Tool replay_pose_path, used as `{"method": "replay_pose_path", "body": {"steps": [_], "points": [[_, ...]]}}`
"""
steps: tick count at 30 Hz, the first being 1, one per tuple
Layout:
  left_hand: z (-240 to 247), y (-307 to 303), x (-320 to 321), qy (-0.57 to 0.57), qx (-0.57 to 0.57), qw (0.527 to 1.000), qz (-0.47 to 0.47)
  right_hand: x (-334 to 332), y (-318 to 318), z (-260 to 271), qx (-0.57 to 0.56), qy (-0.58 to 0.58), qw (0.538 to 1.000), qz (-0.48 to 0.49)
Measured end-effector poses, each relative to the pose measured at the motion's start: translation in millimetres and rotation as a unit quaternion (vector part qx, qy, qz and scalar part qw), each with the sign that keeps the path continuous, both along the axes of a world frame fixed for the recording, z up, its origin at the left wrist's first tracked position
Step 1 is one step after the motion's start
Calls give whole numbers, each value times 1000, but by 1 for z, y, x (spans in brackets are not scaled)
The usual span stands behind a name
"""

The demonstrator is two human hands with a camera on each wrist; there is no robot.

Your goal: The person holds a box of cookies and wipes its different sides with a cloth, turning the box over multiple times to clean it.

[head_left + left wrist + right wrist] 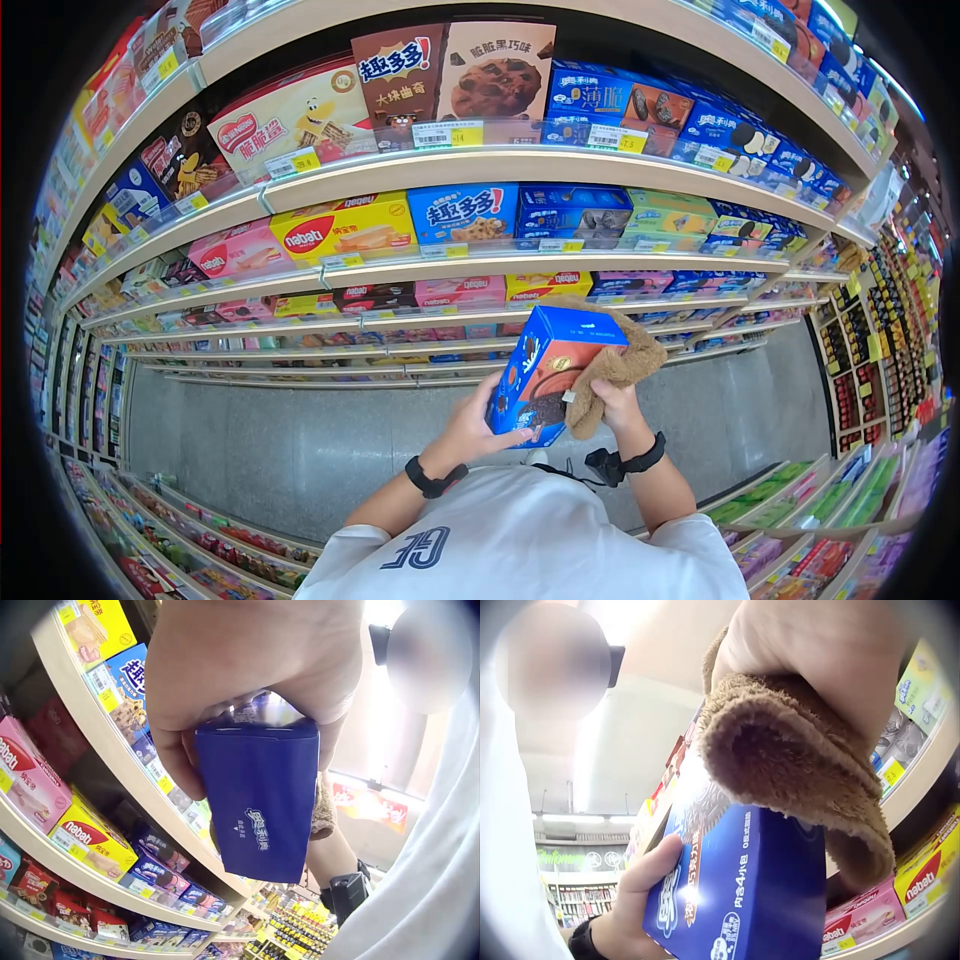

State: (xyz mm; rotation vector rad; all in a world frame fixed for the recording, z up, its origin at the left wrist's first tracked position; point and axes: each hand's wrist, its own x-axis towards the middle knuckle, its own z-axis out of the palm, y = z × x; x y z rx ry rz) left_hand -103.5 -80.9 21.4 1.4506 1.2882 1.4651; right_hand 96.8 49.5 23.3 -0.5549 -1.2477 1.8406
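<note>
Held up in front of the chest is a blue cookie box (548, 378) with an orange panel and dark cookies printed on it. My left hand (466, 430) grips the box from its left side, thumb across the front. In the left wrist view the fingers and thumb straddle the blue end of the box (259, 802). My right hand (617, 405) clutches a fuzzy brown cloth (630, 362) that lies against the box's right side. The right wrist view shows the folded cloth (791, 750) overlapping the box's upper edge (780, 847), part of which it hides.
Curved store shelves (480, 162) packed with boxed cookies and wafers stand in front. Yellow wafer boxes (345, 228) and a blue cookie box (462, 213) line the middle shelf. Grey floor (300, 425) runs below, and further racks (790, 500) stand low at the sides.
</note>
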Motion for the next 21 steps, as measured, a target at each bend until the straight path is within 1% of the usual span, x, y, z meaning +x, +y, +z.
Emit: {"method": "replay_pose_path", "body": {"steps": [2,4,5,6,7,8,10,11,12,14,15,16,17,18,19,20,21], "points": [[4,-2,0,-34,-17,999,-8,3,1,-6,4,-9,1000,13],[6,-3,0,-23,-5,1000,5,2,-4,4,13,-95,994,45],[7,-3,0,-12,7,1000,18,0,-7,1,14,-95,994,45],[5,-2,1,-12,7,1000,18,-3,-14,0,67,-114,990,44],[0,-1,3,-64,31,997,38,-8,-19,0,121,-132,983,43],[-2,0,3,-116,55,990,58,-13,-21,2,121,-132,983,43],[0,1,-1,-130,65,988,61,-27,-29,33,190,-108,972,85],[-1,0,-3,-128,70,987,63,-30,-33,46,159,-128,973,111],[0,1,-5,-126,75,987,67,-31,-32,45,159,-127,973,112],[3,2,-7,-122,75,988,59,-31,-31,43,130,-177,966,138],[4,2,-9,-88,60,993,58,-30,-30,32,130,-177,966,137],[6,3,-11,-54,44,996,57,-30,-28,18,162,-156,968,107],[9,3,-14,-55,44,996,59,-29,-25,7,193,-135,969,79],[14,4,-19,70,71,989,105,-28,-25,9,193,-135,968,82],[16,3,-22,194,97,965,148,-27,-25,12,277,-181,944,20],[16,2,-23,194,97,965,149,-27,-25,14,356,-223,906,-44],[15,0,-24,229,105,951,180,-26,-23,13,356,-223,906,-44]]}}
